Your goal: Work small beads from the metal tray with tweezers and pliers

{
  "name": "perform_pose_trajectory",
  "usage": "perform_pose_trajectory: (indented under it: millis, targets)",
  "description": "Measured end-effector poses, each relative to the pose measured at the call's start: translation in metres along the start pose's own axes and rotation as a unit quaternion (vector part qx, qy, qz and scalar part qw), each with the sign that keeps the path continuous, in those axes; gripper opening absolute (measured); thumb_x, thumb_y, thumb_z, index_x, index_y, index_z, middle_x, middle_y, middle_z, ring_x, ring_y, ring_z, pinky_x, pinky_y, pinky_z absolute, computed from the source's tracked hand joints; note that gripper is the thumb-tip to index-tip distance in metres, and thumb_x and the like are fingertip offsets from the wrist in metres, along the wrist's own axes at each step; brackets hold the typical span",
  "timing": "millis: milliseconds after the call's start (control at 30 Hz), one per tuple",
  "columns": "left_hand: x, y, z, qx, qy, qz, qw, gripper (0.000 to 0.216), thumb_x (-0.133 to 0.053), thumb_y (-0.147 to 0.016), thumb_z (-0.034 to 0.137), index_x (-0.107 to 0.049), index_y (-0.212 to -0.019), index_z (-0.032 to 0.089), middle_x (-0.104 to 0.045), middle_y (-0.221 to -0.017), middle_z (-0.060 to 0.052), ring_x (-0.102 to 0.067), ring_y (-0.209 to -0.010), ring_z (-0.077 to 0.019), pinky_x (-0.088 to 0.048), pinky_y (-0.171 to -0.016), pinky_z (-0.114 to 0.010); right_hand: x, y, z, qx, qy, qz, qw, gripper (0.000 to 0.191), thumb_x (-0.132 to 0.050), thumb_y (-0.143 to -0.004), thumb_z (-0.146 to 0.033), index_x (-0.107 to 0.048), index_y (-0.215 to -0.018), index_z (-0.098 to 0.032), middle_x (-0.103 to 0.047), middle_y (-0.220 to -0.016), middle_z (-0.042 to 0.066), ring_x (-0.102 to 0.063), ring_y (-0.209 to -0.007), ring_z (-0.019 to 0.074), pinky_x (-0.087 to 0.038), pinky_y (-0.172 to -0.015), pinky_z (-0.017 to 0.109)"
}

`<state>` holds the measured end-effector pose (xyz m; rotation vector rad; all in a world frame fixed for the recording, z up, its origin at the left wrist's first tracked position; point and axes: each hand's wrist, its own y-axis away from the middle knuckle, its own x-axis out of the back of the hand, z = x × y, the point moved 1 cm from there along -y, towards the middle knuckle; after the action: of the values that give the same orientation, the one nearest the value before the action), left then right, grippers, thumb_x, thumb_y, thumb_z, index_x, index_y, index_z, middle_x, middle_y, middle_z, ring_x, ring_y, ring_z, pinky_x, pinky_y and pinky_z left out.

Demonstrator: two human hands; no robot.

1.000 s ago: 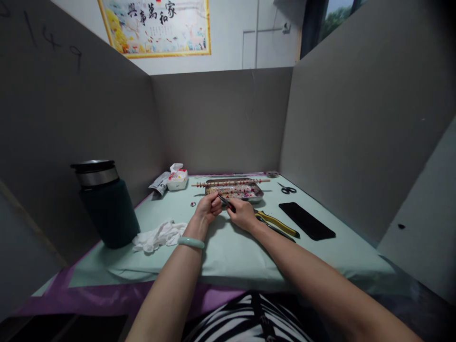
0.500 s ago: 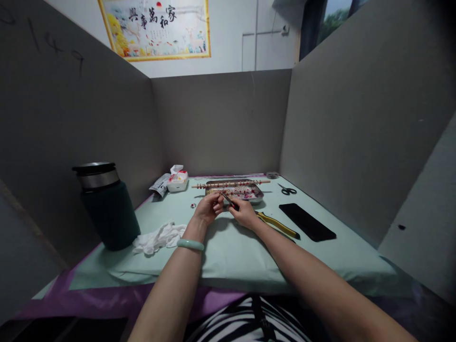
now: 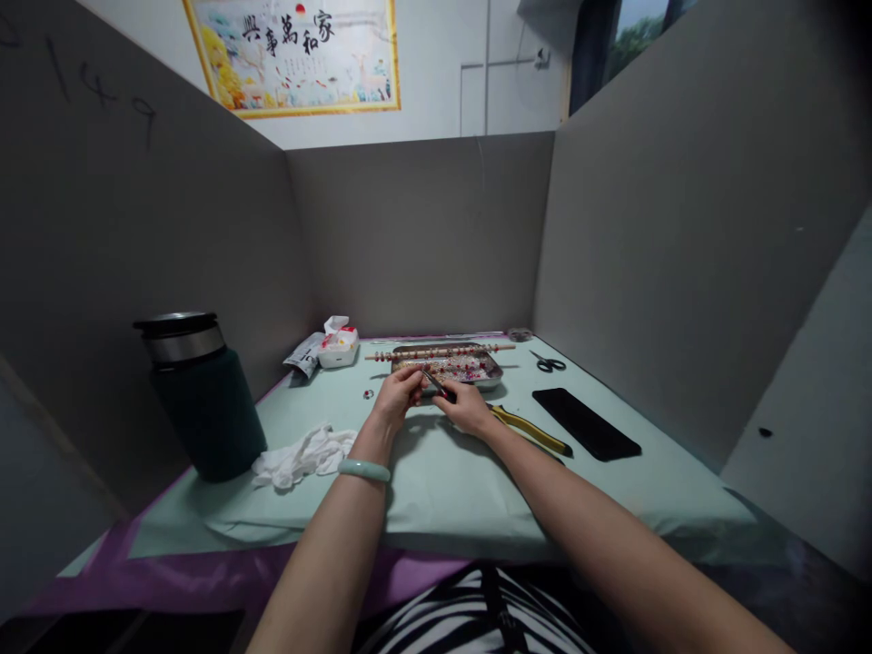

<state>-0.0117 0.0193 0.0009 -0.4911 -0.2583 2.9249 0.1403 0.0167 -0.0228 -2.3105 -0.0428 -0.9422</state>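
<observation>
My left hand [image 3: 399, 397], with a pale green bangle on its wrist, is closed in a pinch at the near edge of the metal tray [image 3: 494, 381]. Whatever its fingertips hold is too small to make out. My right hand [image 3: 467, 406] is wrapped round small pliers [image 3: 438, 385], whose jaws point at my left fingertips. Beads [image 3: 463, 368] fill the tray. Across it lies a wooden stick [image 3: 504, 347] carrying several red beaded rings. One more small beaded ring [image 3: 369, 394] rests on the table left of my left hand.
Yellow-handled pliers [image 3: 531, 431] lie beside my right wrist. Further right are a black phone [image 3: 586, 423] and scissors [image 3: 549, 362]. On the left stand a dark green bottle [image 3: 208, 400], a crumpled white cloth [image 3: 303, 457] and a tissue pack [image 3: 339, 347]. Grey partitions [image 3: 422, 236] enclose the table.
The camera view has shifted very slightly. Both hands stay at the same spot, with only tiny finger movement around the pliers' tips.
</observation>
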Motion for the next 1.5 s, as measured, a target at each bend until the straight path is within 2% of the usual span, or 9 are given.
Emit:
perform_pose_trajectory:
  millis: [167,400,733,833,1000,1067,1167,1267,1500]
  targets:
    - [0.0013,-0.0023,-0.0031,-0.006,-0.008,-0.015,1.000,0.041,-0.072,-0.064,0.027,-0.061,-0.100,0.010,-0.055,-0.059,0.002,-0.039,-0.039,-0.0030,-0.027,-0.038,-0.019,-0.0003,-0.0003,-0.0007,-0.001,-0.013,-0.004,1.000,0.021,-0.052,-0.078,-0.031,-0.066,-0.088,-0.018,-0.061,-0.070,0.000,-0.049,-0.062,0.0121,-0.031,-0.058,0.022]
    - [-0.0004,-0.0039,-0.0047,-0.037,-0.067,0.024,0.997,0.034,-0.067,-0.066,0.025,-0.061,-0.096,0.008,-0.055,-0.055,0.003,-0.035,-0.035,-0.0025,-0.025,-0.035,-0.019,0.0011,0.0002,-0.0025,-0.009,0.003,-0.009,1.000,0.022,-0.052,-0.078,-0.027,-0.069,-0.088,-0.019,-0.063,-0.070,0.000,-0.049,-0.061,0.0120,-0.031,-0.057,0.022]
    - [-0.0051,-0.0015,-0.0036,-0.042,-0.121,0.063,0.990,0.034,-0.066,-0.066,0.022,-0.063,-0.095,0.005,-0.056,-0.053,0.002,-0.034,-0.032,-0.0021,-0.025,-0.033,-0.018,0.0004,-0.0001,0.0013,-0.026,-0.009,-0.024,0.999,0.024,-0.053,-0.076,-0.030,-0.070,-0.089,-0.018,-0.063,-0.069,0.001,-0.046,-0.058,0.0119,-0.029,-0.055,0.022]
    - [-0.0051,-0.0010,-0.0027,-0.053,-0.130,0.065,0.988,0.033,-0.066,-0.066,0.022,-0.064,-0.095,0.006,-0.056,-0.052,0.002,-0.034,-0.032,-0.0018,-0.026,-0.034,-0.018,0.0025,-0.0010,0.0005,-0.031,-0.042,-0.029,0.998,0.024,-0.054,-0.075,-0.029,-0.070,-0.089,-0.017,-0.060,-0.067,0.000,-0.044,-0.059,0.0115,-0.029,-0.056,0.022]
    - [-0.0047,0.0002,-0.0018,-0.063,-0.117,0.036,0.990,0.036,-0.066,-0.067,0.025,-0.063,-0.098,0.007,-0.057,-0.056,0.002,-0.036,-0.035,-0.0020,-0.026,-0.034,-0.018,0.0076,-0.0019,-0.0050,-0.049,-0.177,-0.101,0.978,0.026,-0.054,-0.074,-0.032,-0.068,-0.085,-0.013,-0.052,-0.061,-0.002,-0.038,-0.056,0.0098,-0.029,-0.055,0.022]
    - [-0.0050,0.0002,-0.0020,-0.064,-0.115,0.030,0.991,0.036,-0.066,-0.068,0.025,-0.062,-0.099,0.007,-0.056,-0.056,0.002,-0.036,-0.035,-0.0022,-0.026,-0.034,-0.018,0.0084,-0.0022,-0.0057,-0.065,-0.201,-0.111,0.971,0.026,-0.053,-0.073,-0.032,-0.067,-0.084,-0.013,-0.049,-0.059,-0.003,-0.036,-0.055,0.0094,-0.028,-0.055,0.022]
    - [-0.0055,-0.0004,-0.0024,-0.062,-0.121,0.040,0.990,0.032,-0.064,-0.069,0.023,-0.061,-0.096,0.007,-0.057,-0.056,0.002,-0.038,-0.035,-0.0031,-0.029,-0.034,-0.018,0.0074,-0.0038,-0.0030,-0.061,-0.175,-0.094,0.978,0.024,-0.055,-0.072,-0.032,-0.067,-0.081,-0.013,-0.049,-0.059,-0.003,-0.036,-0.056,0.0094,-0.028,-0.055,0.022]
    - [-0.0059,-0.0003,-0.0020,-0.052,-0.131,0.048,0.989,0.021,-0.062,-0.070,0.023,-0.059,-0.085,0.008,-0.060,-0.060,0.000,-0.041,-0.035,-0.0038,-0.032,-0.034,-0.019,0.0054,-0.0057,0.0015,-0.053,-0.126,-0.074,0.988,0.023,-0.055,-0.072,-0.032,-0.068,-0.078,-0.013,-0.051,-0.060,-0.003,-0.039,-0.057,0.0098,-0.028,-0.055,0.022]
    - [-0.0070,0.0019,-0.0004,-0.024,-0.156,0.062,0.985,0.015,-0.062,-0.071,0.024,-0.058,-0.074,0.009,-0.065,-0.064,-0.004,-0.044,-0.036,-0.0044,-0.039,-0.036,-0.020,0.0057,-0.0044,0.0013,-0.028,-0.035,-0.041,0.998,0.024,-0.055,-0.075,-0.032,-0.070,-0.086,-0.016,-0.061,-0.067,0.000,-0.046,-0.059,0.0114,-0.029,-0.055,0.022]
